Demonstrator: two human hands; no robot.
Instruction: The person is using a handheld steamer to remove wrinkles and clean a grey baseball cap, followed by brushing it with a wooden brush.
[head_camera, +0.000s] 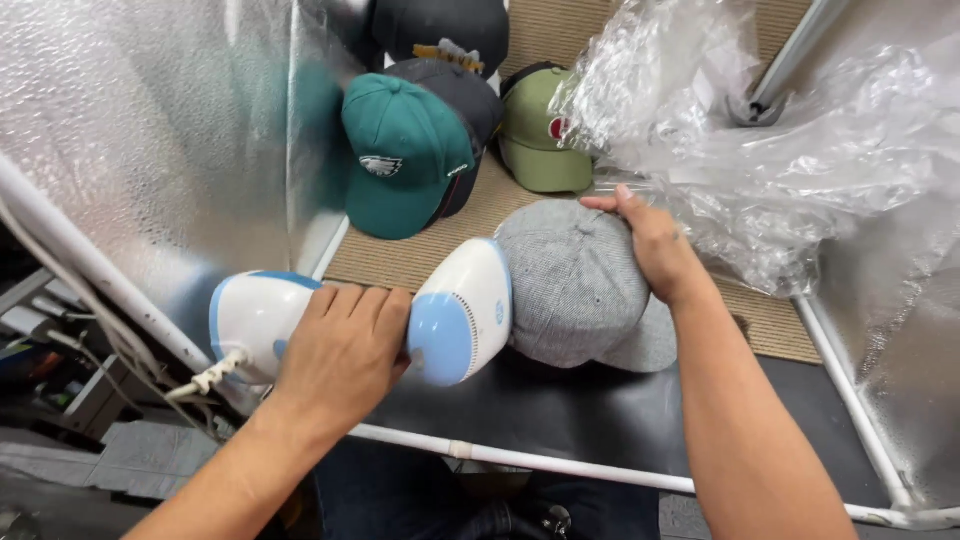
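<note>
Steaming grey cap (570, 280) on black desk (600, 410): left grip (345, 350) clenched on steamer (440, 315), nozzle at crown; right grip (655, 245) pressing cap's far side. Keep nozzle moving, fingers off steam path.

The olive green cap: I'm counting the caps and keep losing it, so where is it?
In the head view, the olive green cap lies top centre on the tan mat, right of the dark grey cap, touching the clear plastic sheet.

I am gripping a white-and-blue handheld steamer (400, 325) with my left hand (345, 350), its head touching the grey cap (570, 280) my right hand (655, 245) is steadying.
</note>
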